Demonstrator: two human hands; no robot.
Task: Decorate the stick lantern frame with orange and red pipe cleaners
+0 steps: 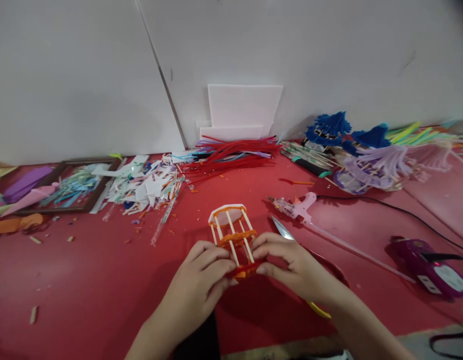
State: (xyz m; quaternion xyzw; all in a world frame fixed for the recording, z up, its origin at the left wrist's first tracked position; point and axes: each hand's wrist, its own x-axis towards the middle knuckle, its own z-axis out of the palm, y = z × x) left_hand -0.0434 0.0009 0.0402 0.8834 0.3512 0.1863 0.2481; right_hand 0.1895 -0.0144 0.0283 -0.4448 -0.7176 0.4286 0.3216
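A small cage-like frame of pale wooden sticks (232, 232) tilts between my hands above the red table. Orange strips ring its middle and ends, and a white panel (226, 217) closes its far end. Along the near end runs a red strip (244, 269). My left hand (204, 277) pinches the frame's near left corner, fingers closed. On the right side, my right hand (282, 260) grips the near end with thumb and fingers. Scissors (282, 229) lie partly hidden under my right hand and forearm.
A pink glue gun (297, 207) with a long glue stick lies right, its cord trailing behind. Farther right is a purple power strip (428, 267). Red pipe cleaners (235, 155), paper scraps (150, 182) and blue crafted pieces (329, 129) line the wall. A brown picture frame (103, 185) lies left.
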